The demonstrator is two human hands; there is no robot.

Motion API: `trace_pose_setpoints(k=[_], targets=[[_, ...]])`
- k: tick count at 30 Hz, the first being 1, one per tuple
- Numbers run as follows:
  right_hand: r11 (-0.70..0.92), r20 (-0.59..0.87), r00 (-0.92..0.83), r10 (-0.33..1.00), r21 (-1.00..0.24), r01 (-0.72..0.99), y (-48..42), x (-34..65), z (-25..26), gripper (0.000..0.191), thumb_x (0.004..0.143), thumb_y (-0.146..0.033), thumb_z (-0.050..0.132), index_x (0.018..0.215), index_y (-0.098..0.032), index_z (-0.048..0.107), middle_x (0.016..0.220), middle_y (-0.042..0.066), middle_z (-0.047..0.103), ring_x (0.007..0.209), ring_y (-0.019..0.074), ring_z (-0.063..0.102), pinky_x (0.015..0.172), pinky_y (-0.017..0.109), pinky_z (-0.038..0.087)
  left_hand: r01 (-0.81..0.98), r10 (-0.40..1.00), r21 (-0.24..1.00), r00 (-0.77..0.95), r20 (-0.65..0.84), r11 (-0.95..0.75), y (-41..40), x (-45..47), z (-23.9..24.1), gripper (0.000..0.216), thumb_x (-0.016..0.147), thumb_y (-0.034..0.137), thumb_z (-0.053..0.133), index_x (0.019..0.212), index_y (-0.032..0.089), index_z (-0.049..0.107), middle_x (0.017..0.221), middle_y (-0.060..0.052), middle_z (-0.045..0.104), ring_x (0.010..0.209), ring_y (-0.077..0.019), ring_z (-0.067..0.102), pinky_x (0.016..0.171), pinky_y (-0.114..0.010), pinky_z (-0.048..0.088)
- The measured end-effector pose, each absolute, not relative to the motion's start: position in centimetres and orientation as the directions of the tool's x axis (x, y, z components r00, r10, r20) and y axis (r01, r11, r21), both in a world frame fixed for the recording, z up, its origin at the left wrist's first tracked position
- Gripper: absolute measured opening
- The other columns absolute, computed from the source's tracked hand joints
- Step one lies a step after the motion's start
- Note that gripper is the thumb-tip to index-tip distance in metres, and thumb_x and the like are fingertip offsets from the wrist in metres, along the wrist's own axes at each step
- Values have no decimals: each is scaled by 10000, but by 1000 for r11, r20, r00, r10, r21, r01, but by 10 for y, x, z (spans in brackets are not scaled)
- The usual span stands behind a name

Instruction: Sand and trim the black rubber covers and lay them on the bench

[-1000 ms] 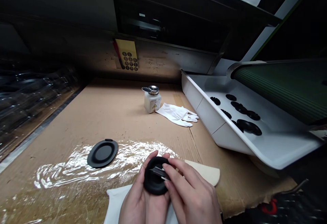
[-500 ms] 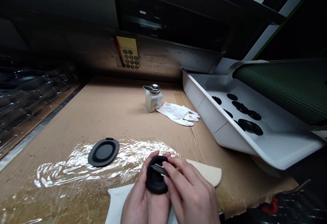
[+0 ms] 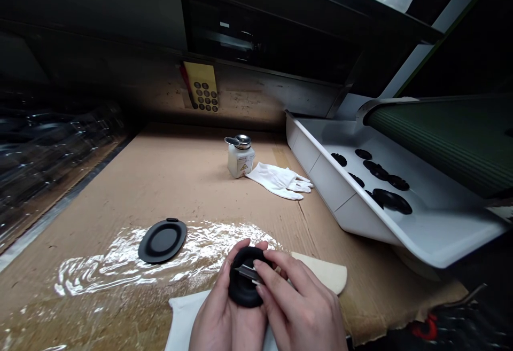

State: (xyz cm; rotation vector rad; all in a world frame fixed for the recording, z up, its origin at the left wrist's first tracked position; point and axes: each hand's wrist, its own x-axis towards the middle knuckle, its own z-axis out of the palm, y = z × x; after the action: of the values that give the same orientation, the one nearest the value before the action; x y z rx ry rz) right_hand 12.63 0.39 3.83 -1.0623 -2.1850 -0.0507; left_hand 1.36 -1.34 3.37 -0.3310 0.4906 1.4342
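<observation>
My left hand (image 3: pixel 218 313) is cupped around a black round rubber-like part (image 3: pixel 242 296), fingers closed along its side and far edge. My right hand (image 3: pixel 306 305) pinches a small metal blade (image 3: pixel 246 272), whose pointed end lies over the middle of that part. Its lower end is hidden by my fingers. To the left, a flat black disc (image 3: pixel 163 241) with a small tab rests on the clear-taped cardboard. Beneath my hands is a white cloth (image 3: pixel 182 311), and a cream-coloured flat piece (image 3: pixel 326 272) shows behind my right hand.
Cardboard (image 3: pixel 192 185) covers the table. On it stand a pump bottle (image 3: pixel 240 160) and a white glove (image 3: pixel 278 180). At right, a white tray (image 3: pixel 344 201) holds several black parts below a green conveyor belt (image 3: pixel 433 140). Clear plastic trays (image 3: pixel 60 142) lie at left.
The view has tilted very slightly. The blade and both hands keep nearly the same position on the black round part; only small finger shifts show.
</observation>
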Motion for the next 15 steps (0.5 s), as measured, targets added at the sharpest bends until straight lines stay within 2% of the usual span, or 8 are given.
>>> trace_pose_setpoints(k=[8,15], targets=[[668,587,-437,681,-255,699,4,126,40,234,826,-192,502,1021,-219,627,1067,43,622,787,156,625,672,242,551,-989,883,62,91,-461,134,-17,11,31,380,897,168,316,976,141,687,1049,-154,684,1110,-248,535,1006,-414,329],[679,570,-458,683,-263,685,4,127,40,250,824,-187,498,1037,-230,622,1083,44,616,777,157,622,641,243,549,-985,916,51,135,-378,166,-14,11,29,403,892,174,305,940,176,706,1024,-113,703,1088,-226,554,1014,-377,321]])
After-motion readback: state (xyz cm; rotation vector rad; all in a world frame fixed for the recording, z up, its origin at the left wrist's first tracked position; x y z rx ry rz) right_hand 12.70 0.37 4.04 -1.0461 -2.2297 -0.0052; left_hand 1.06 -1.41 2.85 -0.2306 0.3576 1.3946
